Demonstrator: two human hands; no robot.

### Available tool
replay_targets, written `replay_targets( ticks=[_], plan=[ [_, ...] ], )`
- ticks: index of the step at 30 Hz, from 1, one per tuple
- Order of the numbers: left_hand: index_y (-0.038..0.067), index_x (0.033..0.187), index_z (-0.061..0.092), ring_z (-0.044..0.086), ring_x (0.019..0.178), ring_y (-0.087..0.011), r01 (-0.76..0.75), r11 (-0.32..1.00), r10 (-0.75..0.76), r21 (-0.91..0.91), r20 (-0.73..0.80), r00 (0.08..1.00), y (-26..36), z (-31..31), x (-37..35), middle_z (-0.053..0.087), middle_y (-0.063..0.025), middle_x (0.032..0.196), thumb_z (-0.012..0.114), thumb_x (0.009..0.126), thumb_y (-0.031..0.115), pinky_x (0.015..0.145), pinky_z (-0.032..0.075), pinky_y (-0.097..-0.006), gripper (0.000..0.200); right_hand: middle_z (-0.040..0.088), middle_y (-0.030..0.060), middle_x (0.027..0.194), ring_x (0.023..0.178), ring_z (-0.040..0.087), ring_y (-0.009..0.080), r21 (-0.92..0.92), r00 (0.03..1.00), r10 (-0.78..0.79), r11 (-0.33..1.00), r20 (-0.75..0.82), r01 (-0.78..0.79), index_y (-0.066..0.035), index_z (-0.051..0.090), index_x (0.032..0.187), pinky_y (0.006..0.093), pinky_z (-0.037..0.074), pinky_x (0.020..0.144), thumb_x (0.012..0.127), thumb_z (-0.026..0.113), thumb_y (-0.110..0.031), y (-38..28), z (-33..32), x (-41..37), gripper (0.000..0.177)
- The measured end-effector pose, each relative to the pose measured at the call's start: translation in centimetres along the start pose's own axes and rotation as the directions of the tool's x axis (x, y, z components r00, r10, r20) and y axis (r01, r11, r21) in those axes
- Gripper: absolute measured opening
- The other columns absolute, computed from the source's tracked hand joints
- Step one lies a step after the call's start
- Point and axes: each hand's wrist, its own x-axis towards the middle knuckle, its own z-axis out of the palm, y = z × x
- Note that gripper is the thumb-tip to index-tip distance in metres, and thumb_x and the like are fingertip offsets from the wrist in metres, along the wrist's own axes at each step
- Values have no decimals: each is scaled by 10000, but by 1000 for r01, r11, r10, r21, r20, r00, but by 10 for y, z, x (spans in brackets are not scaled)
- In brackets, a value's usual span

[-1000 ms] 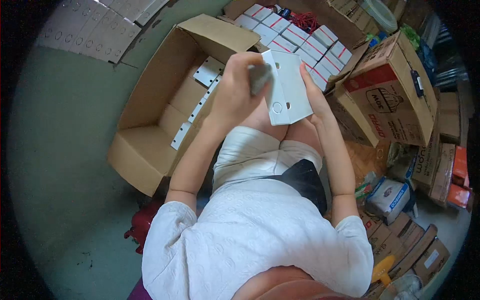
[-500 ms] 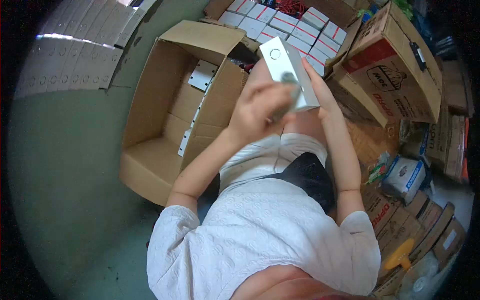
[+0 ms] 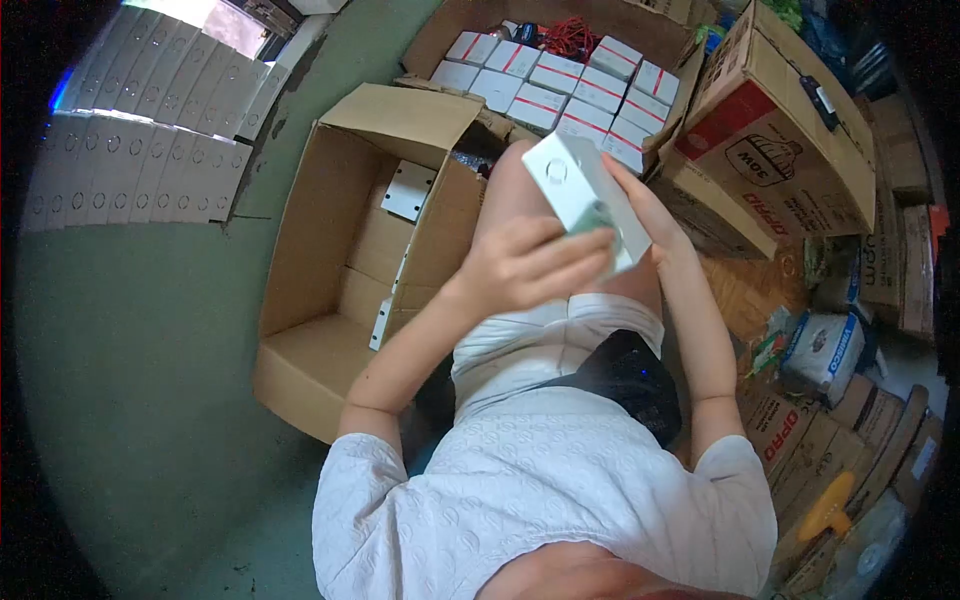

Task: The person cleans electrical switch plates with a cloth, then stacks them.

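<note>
A long white box (image 3: 598, 185) with a round outline near one end is tilted above my thighs. My right hand (image 3: 643, 212) grips it along its right side, fingers behind the far edge. My left hand (image 3: 535, 262) is closed at the box's near left face, its fingertips touching or very close to it. A small greyish-green thing (image 3: 600, 212) shows at those fingertips, too blurred to name.
To the left stands an open carton (image 3: 300, 350) with white plates (image 3: 408, 190) inside. Ahead, another carton holds several white boxes with red stripes (image 3: 560, 72) and red wire (image 3: 572, 38). Rows of grey-white boxes (image 3: 150, 170) line the upper left floor. A printed carton (image 3: 780, 140) leans at right.
The view has shifted, so the surroundings sit lower in it. My left hand has turned, and its fingers now reach further along the box. My right hand keeps its hold.
</note>
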Motion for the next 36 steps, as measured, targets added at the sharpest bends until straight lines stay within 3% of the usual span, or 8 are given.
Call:
replay_targets(
  ticks=[4, 8, 10, 12, 19, 26, 32, 36],
  plan=[
    [70, 1033, 691, 693, 835, -218, 380, 925, -379, -23, -143, 914, -35, -9, 13, 719, -98, 1090, 712, 755, 35, 675, 513, -347, 280, 683, 42, 940, 771, 646, 95, -139, 999, 33, 990, 18, -30, -5, 665, 1104, 238, 510, 654, 970, 565, -410, -7, -6, -9, 438],
    [132, 1069, 712, 601, 700, -96, -53, 995, 54, -79, 8, 999, 2, 7, 2, 682, -5, 1195, 719, 738, 122, 598, 490, -235, 331, 699, 74, 1073, 867, 700, 158, 92, 994, 2, 996, 110, -12, -41, 565, 1289, 299, 590, 729, 1033, 429, -370, -14, -6, 2, 438],
    [180, 1106, 698, 476, 625, -43, -180, 984, 179, -6, 120, 976, 7, -7, 21, 664, 63, 1200, 666, 786, 157, 526, 414, -165, 322, 673, 46, 1106, 947, 643, 111, 38, 990, 47, 998, 131, -52, -50, 592, 1265, 260, 519, 797, 996, 515, -399, -13, 4, -5, 447],
    [148, 1139, 685, 514, 641, -78, -87, 995, 93, -56, 105, 990, -3, -12, 29, 670, 36, 1188, 664, 784, 136, 551, 452, -191, 356, 672, 38, 1121, 955, 646, 128, -191, 999, -40, 981, -26, 34, -45, 585, 1278, 271, 516, 810, 996, 500, -426, 9, -36, 28, 482],
    [103, 1126, 651, 662, 873, -211, 451, 892, -452, 29, 34, 891, -28, -9, 27, 682, -26, 1107, 660, 742, 109, 688, 561, -295, 385, 651, 73, 1143, 997, 628, 131, -122, 999, -25, 992, -22, 22, -15, 559, 1293, 276, 503, 861, 979, 555, -397, -16, 2, -6, 494],
    [149, 1117, 680, 619, 778, -125, -66, 997, 56, 35, 227, 972, 11, -1, 6, 680, 30, 1156, 652, 725, 144, 640, 550, -266, 393, 664, 46, 1079, 911, 623, 103, -580, 967, -245, 799, -70, 161, -34, 642, 1177, 232, 491, 730, 924, 632, -434, -66, -2, -32, 474],
    [147, 1126, 673, 605, 746, -168, 331, 929, -348, 167, 87, 934, -30, -5, 12, 695, 21, 1122, 697, 647, 93, 649, 543, -273, 483, 656, 69, 1071, 959, 623, 119, -504, 971, -206, 855, -120, 119, 17, 593, 1202, 242, 488, 816, 902, 649, -456, -50, 19, -44, 563],
    [149, 1119, 675, 609, 756, -156, 112, 993, -116, 28, 207, 972, 11, 14, 11, 695, 22, 1132, 671, 721, 117, 644, 542, -274, 400, 654, 69, 1075, 976, 618, 121, -375, 968, -211, 916, -137, 146, 20, 599, 1194, 236, 480, 821, 899, 654, -449, -44, 17, -33, 557]
  ],
)
